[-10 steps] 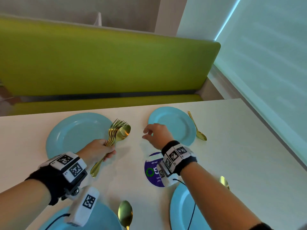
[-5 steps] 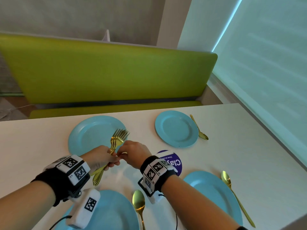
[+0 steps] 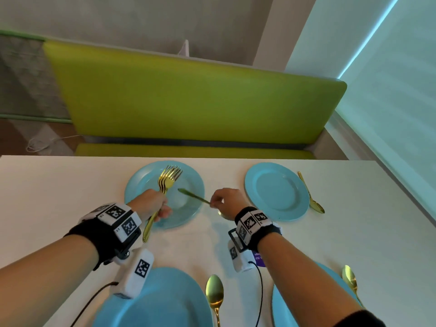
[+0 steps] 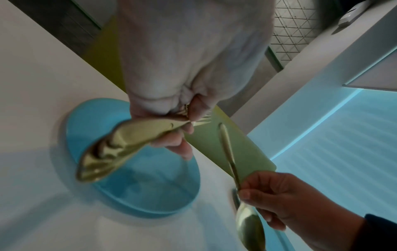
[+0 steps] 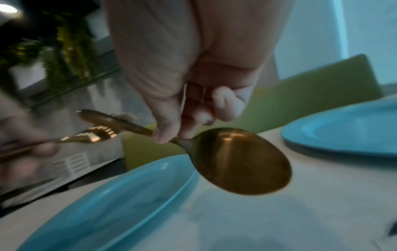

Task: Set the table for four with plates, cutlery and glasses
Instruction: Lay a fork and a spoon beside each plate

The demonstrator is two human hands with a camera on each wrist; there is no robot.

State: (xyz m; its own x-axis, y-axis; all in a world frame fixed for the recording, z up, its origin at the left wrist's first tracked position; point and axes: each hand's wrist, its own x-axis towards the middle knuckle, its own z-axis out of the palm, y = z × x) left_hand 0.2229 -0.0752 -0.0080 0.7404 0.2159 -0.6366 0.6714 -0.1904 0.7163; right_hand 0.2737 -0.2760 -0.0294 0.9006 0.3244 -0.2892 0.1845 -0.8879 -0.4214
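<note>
My left hand grips a bundle of gold forks by the handles, tines up over the far left blue plate. My right hand pinches a gold spoon at its neck, handle pointing left over that plate, bowl toward me. In the left wrist view the forks' handles hang below my left hand and the spoon is held to the right. A second blue plate lies at the far right with a gold spoon beside it.
Two more blue plates lie near me, each with a gold spoon at its right. A purple sticker shows under my right wrist. A green bench runs behind the white table.
My right hand met the left at the bundle, drew the spoon out of it and moved right. The left hand has lifted the remaining forks over the far left plate.
</note>
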